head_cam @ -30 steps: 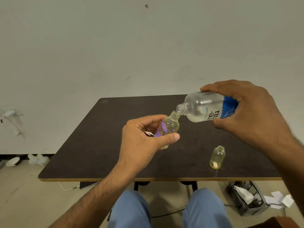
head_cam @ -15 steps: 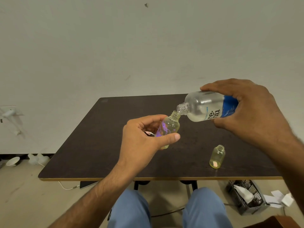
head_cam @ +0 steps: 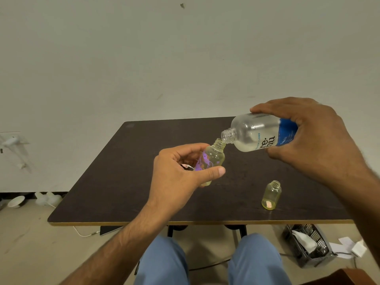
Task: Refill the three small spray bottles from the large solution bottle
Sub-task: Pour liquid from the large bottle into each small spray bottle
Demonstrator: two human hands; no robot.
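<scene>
Little has moved since a second ago: the right hand (head_cam: 314, 138) still grips the large solution bottle (head_cam: 259, 134) tilted, its mouth at the neck of the small spray bottle (head_cam: 211, 159) pinched in the left hand (head_cam: 178, 173). Below the right hand, another small bottle (head_cam: 271, 195) stands uncapped on the bench (head_cam: 123, 182).

Clear glossy plastic on the big bottle (head_cam: 255, 133) in the right hand (head_cam: 314, 138); yellowish see-through plastic on the small bottle (head_cam: 211, 159) the left hand (head_cam: 176, 177) grips. Beneath both, a matt dark wood-grain table (head_cam: 123, 182).
</scene>
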